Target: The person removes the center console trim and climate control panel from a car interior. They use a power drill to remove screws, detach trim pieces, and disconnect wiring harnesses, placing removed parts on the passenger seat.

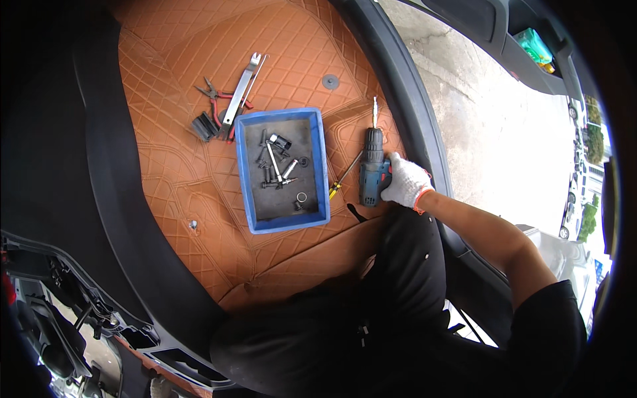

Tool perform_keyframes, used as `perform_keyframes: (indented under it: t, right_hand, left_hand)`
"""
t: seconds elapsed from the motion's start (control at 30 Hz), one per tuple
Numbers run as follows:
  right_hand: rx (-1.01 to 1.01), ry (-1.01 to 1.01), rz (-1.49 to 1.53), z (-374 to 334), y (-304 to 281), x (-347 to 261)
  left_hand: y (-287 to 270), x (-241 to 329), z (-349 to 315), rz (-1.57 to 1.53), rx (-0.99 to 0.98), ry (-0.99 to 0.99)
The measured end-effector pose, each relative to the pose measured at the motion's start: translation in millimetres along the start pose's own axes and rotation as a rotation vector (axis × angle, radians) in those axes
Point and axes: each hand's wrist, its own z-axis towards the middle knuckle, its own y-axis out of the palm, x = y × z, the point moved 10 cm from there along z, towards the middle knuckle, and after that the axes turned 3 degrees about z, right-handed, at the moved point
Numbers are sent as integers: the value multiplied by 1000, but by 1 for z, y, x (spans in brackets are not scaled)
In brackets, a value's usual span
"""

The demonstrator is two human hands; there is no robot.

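My right hand (pixel 407 182), in a white work glove with an orange cuff, is closed round the grip of a dark blue and black cordless drill (pixel 375 174). A long silver bit (pixel 375 113) sticks out of its chuck and points away from me. Left of the drill, a screwdriver (pixel 336 190) with a yellow handle rests close beside a blue tray (pixel 248 192). Dark bolts (pixel 263 156), silver sockets and extension pieces (pixel 274 161), and a metal ring (pixel 302 197) lie loose in that tray. My left hand does not show.
Brown quilted matting (pixel 192 79) covers the car floor. Red-handled pliers (pixel 212 96), a silver pry tool (pixel 240 96) and a black plastic piece (pixel 204 126) lie left of the tray. A black door sill (pixel 405 86) borders the right; an open door (pixel 531 73) stands beyond.
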Motion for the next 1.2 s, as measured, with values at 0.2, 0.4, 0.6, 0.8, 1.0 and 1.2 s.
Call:
perform_keyframes:
  t: [0.2, 0.4, 0.6, 0.8, 1.0, 1.2]
  right_hand:
    - [15, -10, -5, 0, 1, -1]
    - [11, 0, -25, -1, 3, -1]
    - [50, -29, -7, -3, 1, -2]
    - [261, -73, -103, -21, -14, -29]
    - [292, -896, 4, -24, -14, -237]
    - [73, -879, -647, -5, 80, -238]
  left_hand:
    - [2, -5, -3, -38, 1, 13]
    - [4, 0, -6, -65, -2, 51]
    - [6, 20, -7, 5, -20, 74]
    - [6, 30, -7, 33, -66, 68]
    - [6, 30, -9, 25, -94, 131]
    - [7, 27, -7, 32, -113, 121]
